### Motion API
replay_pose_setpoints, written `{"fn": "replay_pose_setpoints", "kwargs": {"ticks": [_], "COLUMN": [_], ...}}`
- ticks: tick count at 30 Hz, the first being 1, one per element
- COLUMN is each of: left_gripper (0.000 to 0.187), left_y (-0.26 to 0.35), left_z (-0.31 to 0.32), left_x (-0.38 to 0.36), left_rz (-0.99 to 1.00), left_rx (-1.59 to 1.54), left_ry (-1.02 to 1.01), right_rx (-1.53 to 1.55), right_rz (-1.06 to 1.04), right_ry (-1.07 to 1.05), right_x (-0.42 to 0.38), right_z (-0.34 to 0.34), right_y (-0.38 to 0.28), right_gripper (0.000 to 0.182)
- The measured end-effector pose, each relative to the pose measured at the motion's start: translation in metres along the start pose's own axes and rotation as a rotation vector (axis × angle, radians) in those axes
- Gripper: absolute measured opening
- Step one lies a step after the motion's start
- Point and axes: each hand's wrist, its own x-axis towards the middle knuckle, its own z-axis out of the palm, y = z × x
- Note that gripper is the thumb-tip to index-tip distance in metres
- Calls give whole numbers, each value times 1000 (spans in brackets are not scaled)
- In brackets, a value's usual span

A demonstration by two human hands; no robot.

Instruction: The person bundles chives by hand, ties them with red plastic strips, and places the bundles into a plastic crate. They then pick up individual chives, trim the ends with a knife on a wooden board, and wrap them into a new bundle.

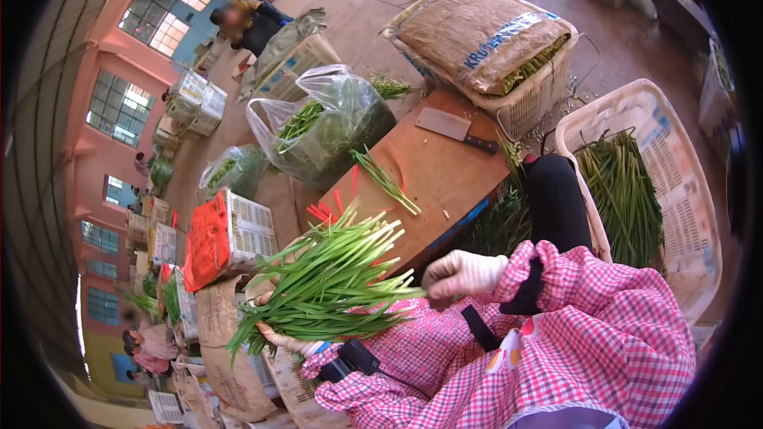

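A large loose bunch of long green stalks (326, 286) lies across my left hand (286, 339), whose gloved fingers wrap round it from below and behind. My right hand (465, 276), in a pale glove, is closed at the bunch's right edge, pinching the end of a stalk. Beyond the bunch, a wooden board (433, 167) carries a cleaver (443, 123) with a dark handle and a few loose stalks (385, 181). Red strips (324, 213) stick out behind the bunch at the board's left edge.
A basket (687, 191) of green stalks stands at my right. Behind the board are a covered basket (485, 32) and a clear plastic bag (350, 123) of greens. A crate (250, 222) with red bags stands left. Other people (254, 24) sit farther off.
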Motion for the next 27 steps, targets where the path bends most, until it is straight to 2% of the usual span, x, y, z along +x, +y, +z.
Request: {"fn": "replay_pose_setpoints", "kwargs": {"ticks": [1, 3, 5, 6, 7, 8, 9, 10, 11, 12, 13, 14, 15, 17, 18, 19, 21, 23, 25, 26, 27], "left_gripper": [39, 35, 30, 32, 32, 32, 33, 33, 33, 35, 37, 41, 41, 39, 46, 46, 41, 39, 38, 39, 39], "left_y": [-2, -7, -10, -9, -8, -11, -10, -3, 1, 6, 9, 13, 13, 14, 7, 7, 6, 4, 3, -1, -2], "left_z": [2, -4, -20, -32, -43, -40, -35, -26, -25, -24, -24, -36, -33, -20, 1, 3, 5, 9, 5, 10, 15], "left_x": [0, 2, 1, 6, 4, 3, 2, -1, -1, 1, 5, 9, 9, 6, 2, 0, -4, -9, -14, -18, -20], "left_rz": [-83, -117, -194, -80, -74, -96, -117, -21, -5, -10, -21, -73, -68, -116, 14, 16, -124, -108, -174, -219, -221], "left_rx": [-244, -352, -551, -104, -108, -272, -436, 43, 40, -73, -186, -458, -462, -664, -237, -236, -378, -322, -637, -861, -857], "left_ry": [-37, -8, 58, 37, 40, 68, 94, 192, 192, 226, 254, 201, 196, 254, 303, 302, 169, 180, 181, 113, 115], "right_rx": [-40, -91, -354, -348, -345, -492, -507, -803, -1101, -1113, -1387, -1654, -1548, -1502, -1470, -1435, -1413, -1468, -1501, -1440, -1377], "right_rz": [21, 53, 76, 118, 160, 173, 204, 168, 126, 118, 173, 231, -90, -343, -436, -526, -525, -517, -622, -685, -744], "right_ry": [-72, -179, -111, -112, -111, -141, -110, -132, -155, -162, -31, 113, 236, 376, 411, 446, 450, 444, 488, 506, 521], "right_x": [-9, -24, -40, -50, -60, -71, -85, -96, -99, -95, -93, -89, -81, -52, -35, -17, 16, 41, 58, 58, 57], "right_z": [-2, -9, -17, -25, -34, -43, -47, -57, -60, -57, -51, -43, -43, -24, -15, -7, 7, 12, 6, 5, 4], "right_y": [-2, -7, -20, -20, -19, -19, -23, -18, -21, -24, -31, -37, -33, -39, -37, -34, -31, -24, -10, -9, -8], "right_gripper": [18, 20, 22, 22, 23, 23, 23, 24, 25, 25, 27, 30, 32, 31, 31, 31, 29, 26, 21, 20, 18]}}
